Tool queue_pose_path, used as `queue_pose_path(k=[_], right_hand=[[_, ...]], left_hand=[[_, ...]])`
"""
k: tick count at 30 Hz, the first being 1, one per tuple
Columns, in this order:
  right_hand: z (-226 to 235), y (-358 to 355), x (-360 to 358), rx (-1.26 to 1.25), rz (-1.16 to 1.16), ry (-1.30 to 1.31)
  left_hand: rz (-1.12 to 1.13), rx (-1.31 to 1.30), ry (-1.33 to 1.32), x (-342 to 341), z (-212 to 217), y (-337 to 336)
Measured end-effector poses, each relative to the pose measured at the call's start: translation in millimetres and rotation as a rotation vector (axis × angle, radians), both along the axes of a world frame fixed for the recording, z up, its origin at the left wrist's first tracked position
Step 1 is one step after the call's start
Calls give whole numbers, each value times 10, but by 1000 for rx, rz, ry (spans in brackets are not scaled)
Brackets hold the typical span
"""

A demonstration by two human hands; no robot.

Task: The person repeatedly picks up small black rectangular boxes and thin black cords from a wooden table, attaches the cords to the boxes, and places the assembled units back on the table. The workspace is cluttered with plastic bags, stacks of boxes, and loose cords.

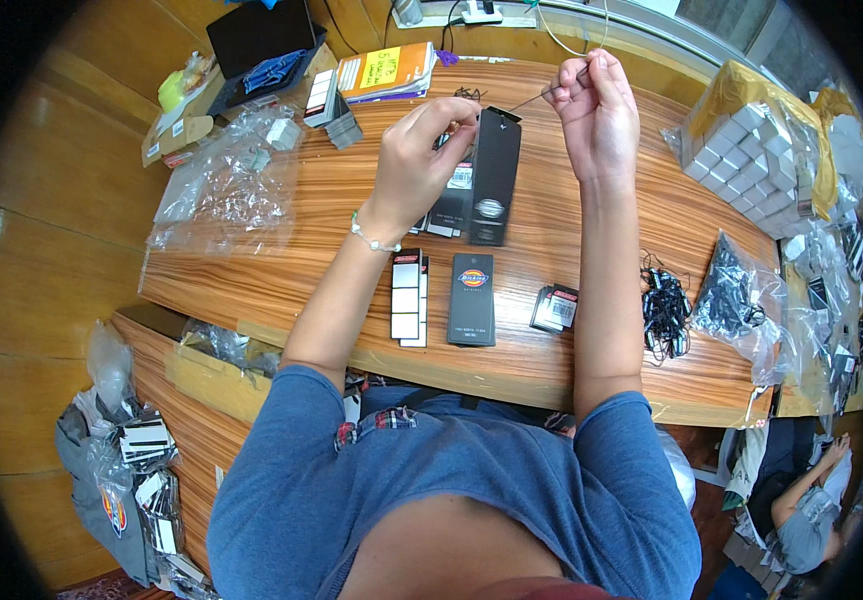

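Note:
My left hand [419,158], a beaded bracelet at its wrist, pinches the top of a long black hang tag [494,190]. A thin dark string [528,101] runs taut from the tag's top to my right hand [596,110], whose closed fingers grip its other end. Partly behind the left hand lie more black tags [445,220] with white stickers. Nearer me are white label strips [406,300], a stack of black hang tags [472,305] and a few small cards [555,308]. A tangle of black strings [664,310] sits beside my right forearm.
On the right stand many small white boxes [746,160] in plastic, near a clear bag of black strings [726,300]. Notebooks [391,72], card stacks [336,118] and crumpled clear plastic [241,170] lie at the far left. Another person [806,515] is at the lower right.

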State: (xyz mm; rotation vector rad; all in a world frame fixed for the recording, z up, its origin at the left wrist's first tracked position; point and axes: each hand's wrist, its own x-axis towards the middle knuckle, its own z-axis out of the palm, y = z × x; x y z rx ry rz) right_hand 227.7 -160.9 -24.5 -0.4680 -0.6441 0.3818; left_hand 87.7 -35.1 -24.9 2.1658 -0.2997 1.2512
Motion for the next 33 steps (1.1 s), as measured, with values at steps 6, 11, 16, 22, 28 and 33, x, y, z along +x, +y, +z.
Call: queue_pose_path(k=[6,11,16,22,28,33], right_hand=[[4,46,-43,224,472,-11],[26,49,-114,144,460,-1],[5,57,-68,138,452,-62],[16,34,-82,72,398,-48],[18,11,-24,40,303,-51],[61,-45,-12,-107,167,-102]], left_hand=[[-229,-387,226,16,-39,-19],[-203,-281,207,-3,50,-70],[-107,-198,144,26,59,-69],[-84,-208,235,2,119,-119],[-52,-129,260,-26,110,-57],[97,38,139,-112,255,-46]])
